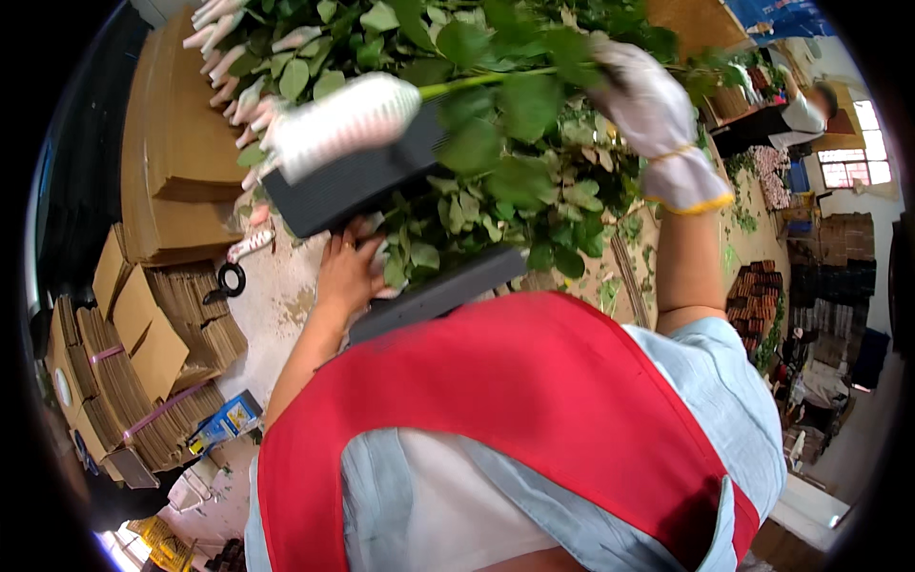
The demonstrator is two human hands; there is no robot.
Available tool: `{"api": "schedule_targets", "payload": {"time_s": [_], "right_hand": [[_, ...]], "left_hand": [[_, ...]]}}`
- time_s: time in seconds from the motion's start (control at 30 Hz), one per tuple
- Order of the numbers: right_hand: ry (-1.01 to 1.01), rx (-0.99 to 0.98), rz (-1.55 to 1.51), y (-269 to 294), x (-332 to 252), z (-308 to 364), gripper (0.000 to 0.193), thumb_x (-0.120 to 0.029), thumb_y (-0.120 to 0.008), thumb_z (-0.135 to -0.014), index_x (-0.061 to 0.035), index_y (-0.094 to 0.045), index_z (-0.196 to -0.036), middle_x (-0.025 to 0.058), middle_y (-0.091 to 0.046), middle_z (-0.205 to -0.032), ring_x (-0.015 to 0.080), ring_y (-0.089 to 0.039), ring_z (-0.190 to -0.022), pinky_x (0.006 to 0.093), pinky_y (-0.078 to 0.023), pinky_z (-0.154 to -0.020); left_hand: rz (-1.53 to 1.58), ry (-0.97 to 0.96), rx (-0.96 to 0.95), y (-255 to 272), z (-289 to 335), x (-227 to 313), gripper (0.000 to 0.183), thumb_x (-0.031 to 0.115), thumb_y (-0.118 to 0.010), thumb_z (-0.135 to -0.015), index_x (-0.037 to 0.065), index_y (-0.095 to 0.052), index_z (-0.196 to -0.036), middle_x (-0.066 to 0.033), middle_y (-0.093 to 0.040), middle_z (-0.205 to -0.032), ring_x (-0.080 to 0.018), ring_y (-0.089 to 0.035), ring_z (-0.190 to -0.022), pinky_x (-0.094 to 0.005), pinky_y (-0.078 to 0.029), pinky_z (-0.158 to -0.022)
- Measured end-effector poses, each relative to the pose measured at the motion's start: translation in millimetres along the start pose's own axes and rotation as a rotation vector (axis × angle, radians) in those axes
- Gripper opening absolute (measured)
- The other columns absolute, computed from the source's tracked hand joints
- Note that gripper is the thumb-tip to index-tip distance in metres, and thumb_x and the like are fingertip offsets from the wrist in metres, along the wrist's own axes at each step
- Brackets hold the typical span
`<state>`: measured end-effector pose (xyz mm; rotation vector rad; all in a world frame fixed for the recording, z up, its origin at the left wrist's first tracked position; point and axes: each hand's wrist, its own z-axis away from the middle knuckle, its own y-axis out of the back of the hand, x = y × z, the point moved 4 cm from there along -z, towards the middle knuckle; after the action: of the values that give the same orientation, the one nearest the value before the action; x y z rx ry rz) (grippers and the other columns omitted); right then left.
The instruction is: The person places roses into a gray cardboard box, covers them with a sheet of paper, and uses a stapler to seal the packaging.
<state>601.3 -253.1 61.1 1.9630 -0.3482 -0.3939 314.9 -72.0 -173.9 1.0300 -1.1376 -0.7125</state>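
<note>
My right hand (648, 100), in a white glove with a yellow hem, is closed on the leafy stem of a rose (505, 76). The rose's head, in a white foam net sleeve (348, 124), points left, held over the dark grey ribbed rack (334, 186); hand and flower are blurred. My bare left hand (351, 272) is lower down, between that rack and a nearer dark grey bar (438, 291). Its fingers bend around something whitish beside green leaves (457, 224), too hidden to name. More sleeved roses (224, 67) lie at the far left, heads facing left.
Tall cardboard sheets (186, 124) stand at the left, with stacked flat boxes (143, 334) nearer me. A roll of black tape (231, 278) lies by the bench's left edge. A blue and yellow tool (227, 419) is lower left. Another person (796, 119) stands far right.
</note>
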Motion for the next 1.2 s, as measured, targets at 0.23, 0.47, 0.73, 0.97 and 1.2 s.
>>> {"api": "schedule_targets", "payload": {"time_s": [0.23, 0.47, 0.73, 0.97, 1.2], "right_hand": [[0.127, -0.245, -0.057, -10, -90, 26, 0.028, -0.015, -0.058, -0.079, -0.0104, -0.063, -0.107, 0.0114, -0.067, -0.097, 0.0249, -0.067, -0.078, 0.0353, -0.056, -0.065], [0.600, -0.813, -0.329, -204, -156, 44, 0.036, -0.025, -0.062, -0.077, -0.0090, -0.060, -0.109, 0.0114, -0.062, -0.106, 0.0229, -0.061, -0.101, 0.0324, -0.050, -0.085], [0.781, -0.753, -0.581, -171, -143, 44, 0.030, -0.025, -0.068, -0.076, -0.0043, -0.062, -0.097, 0.0212, -0.048, -0.131, 0.0364, -0.054, -0.108, 0.0395, -0.048, -0.090], [0.677, -0.851, -0.358, -213, -146, 70, 0.033, -0.023, -0.068, -0.077, -0.0102, -0.059, -0.106, 0.0158, -0.056, -0.106, 0.0360, -0.056, -0.095, 0.0451, -0.045, -0.082], [0.620, -0.945, -0.353, -219, -146, 72, 0.034, -0.026, -0.068, -0.078, -0.0106, -0.059, -0.107, 0.0156, -0.055, -0.109, 0.0362, -0.055, -0.096, 0.0438, -0.046, -0.082]], "left_hand": [[0.390, -0.035, 0.291, -23, 9, -21, 0.053, 0.023, -0.081, -0.064, 0.005, -0.061, -0.110, -0.0201, -0.052, -0.127, -0.0369, -0.051, -0.116, -0.0408, -0.045, -0.094], [0.294, -0.092, 0.222, -20, 0, -20, 0.052, 0.031, -0.077, -0.063, 0.011, -0.063, -0.108, -0.0167, -0.048, -0.134, -0.0377, -0.046, -0.121, -0.0418, -0.039, -0.101], [0.391, -0.013, 0.102, -13, 11, -15, 0.056, 0.026, -0.076, -0.070, 0.022, -0.059, -0.123, -0.0098, -0.045, -0.140, -0.0314, -0.045, -0.123, -0.0401, -0.041, -0.099], [0.629, 0.589, 0.272, -10, 20, -8, 0.050, 0.036, -0.055, -0.092, -0.008, -0.048, -0.114, -0.0281, -0.064, -0.086, -0.0462, -0.062, -0.081, -0.0510, -0.049, -0.071], [0.816, 0.714, 0.635, -25, 11, -1, 0.023, 0.021, -0.057, -0.091, -0.001, -0.056, -0.098, -0.0252, -0.062, -0.071, -0.0456, -0.060, -0.070, -0.0484, -0.048, -0.060]]}}
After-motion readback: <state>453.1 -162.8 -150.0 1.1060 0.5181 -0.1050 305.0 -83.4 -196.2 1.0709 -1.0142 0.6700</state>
